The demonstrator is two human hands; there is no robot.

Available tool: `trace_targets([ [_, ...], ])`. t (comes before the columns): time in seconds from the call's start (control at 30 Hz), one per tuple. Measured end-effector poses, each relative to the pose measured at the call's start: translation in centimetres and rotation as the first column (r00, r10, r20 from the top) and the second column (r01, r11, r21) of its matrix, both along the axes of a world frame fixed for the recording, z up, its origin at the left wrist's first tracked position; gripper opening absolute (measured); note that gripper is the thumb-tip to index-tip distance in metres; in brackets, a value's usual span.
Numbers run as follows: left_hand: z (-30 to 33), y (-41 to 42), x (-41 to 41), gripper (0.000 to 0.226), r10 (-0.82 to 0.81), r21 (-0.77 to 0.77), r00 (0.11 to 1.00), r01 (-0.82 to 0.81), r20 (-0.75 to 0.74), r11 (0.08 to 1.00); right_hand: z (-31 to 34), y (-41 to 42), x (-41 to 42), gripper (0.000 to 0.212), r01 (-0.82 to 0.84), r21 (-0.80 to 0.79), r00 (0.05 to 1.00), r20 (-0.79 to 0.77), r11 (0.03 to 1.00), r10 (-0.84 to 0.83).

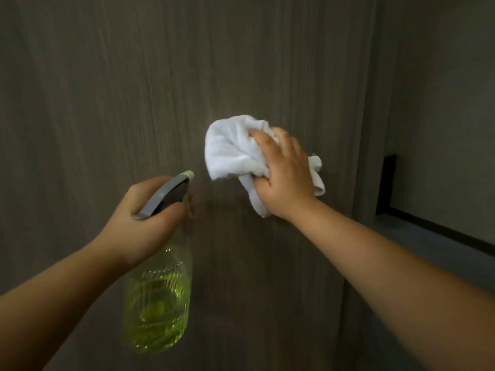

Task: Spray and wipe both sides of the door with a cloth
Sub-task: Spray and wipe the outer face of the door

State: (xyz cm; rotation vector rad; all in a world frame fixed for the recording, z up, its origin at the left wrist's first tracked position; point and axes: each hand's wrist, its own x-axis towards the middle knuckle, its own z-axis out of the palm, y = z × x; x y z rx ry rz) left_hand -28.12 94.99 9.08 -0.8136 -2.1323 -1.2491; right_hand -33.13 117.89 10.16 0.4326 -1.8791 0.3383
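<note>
Grey wood-grain door [134, 89]; right hand [284, 180] grips bunched white cloth [230, 148], left hand [144, 218] grips yellow-green spray bottle [158, 303].

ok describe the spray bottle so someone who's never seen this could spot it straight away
Start at the dark wood-grain door filling the view. Low on its left, the left hand grips the spray bottle: clear yellow-green with a grey trigger head, unlike the white cloth.
</note>
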Motion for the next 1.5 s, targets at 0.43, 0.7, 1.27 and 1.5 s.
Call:
trace_targets([
  [0.43,-3.7,2.4,-0.7,0.024,-0.034,-0.155,0.990,0.055,0.137,0.986,-1.7,6.7,0.5,0.043,0.069,-0.471,0.992,0.124,0.879,-0.012],
  [0.7,-2.3,1.3,-0.1,0.020,0.002,0.052,0.996,-0.007,0.094,0.999,1.4,1.9,-1.8,0.056,0.104,-0.366,0.993,-0.007,0.925,-0.114],
  [1.27,-1.9,-2.0,0.6,0.037,0.116,0.020,0.991,-0.118,0.063,0.993,-13.4,-2.4,-2.7,0.069,0.251,0.086,0.941,-0.256,0.964,-0.222],
  [1.5,-1.4,-3.2,1.1,0.026,0.129,-0.011,0.988,-0.129,0.082,0.992,-2.7,3.4,-3.4,0.062,0.213,-0.559,0.968,0.007,0.802,-0.251],
])
